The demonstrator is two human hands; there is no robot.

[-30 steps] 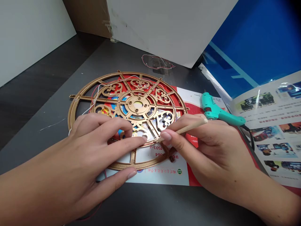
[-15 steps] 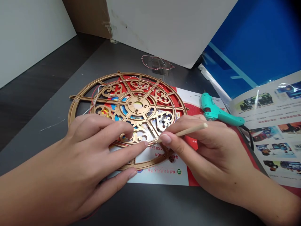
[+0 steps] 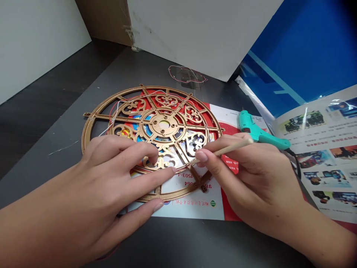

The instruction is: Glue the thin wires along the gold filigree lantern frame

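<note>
A gold-coloured openwork wheel (image 3: pixel 155 125) with spokes and scroll ornaments lies flat before me. Over its near left part rests my left hand (image 3: pixel 125 178), index finger stretched onto an inner ring, thumb by the outer rim and other fingers bent. My right hand (image 3: pixel 245 178) pinches a thin pale wooden stick (image 3: pixel 234 146), whose tip touches or nearly touches that ring just right of my left fingertip. Fine red and white wires run along the ring, and a white wire (image 3: pixel 103 131) trails off at the left. My hands cover part of the near rim.
Beneath the wheel lies a red and white printed folder (image 3: pixel 192 210). A turquoise glue gun (image 3: pixel 248 123) lies behind my right hand, beside an open picture booklet (image 3: pixel 320 149). A loop of thin wire (image 3: pixel 170 74) sits near the large white panel (image 3: pixel 195 33) at the back.
My right hand and the stick have shifted slightly right and up along the ring, away from my left fingertip. My left hand stays nearly in place.
</note>
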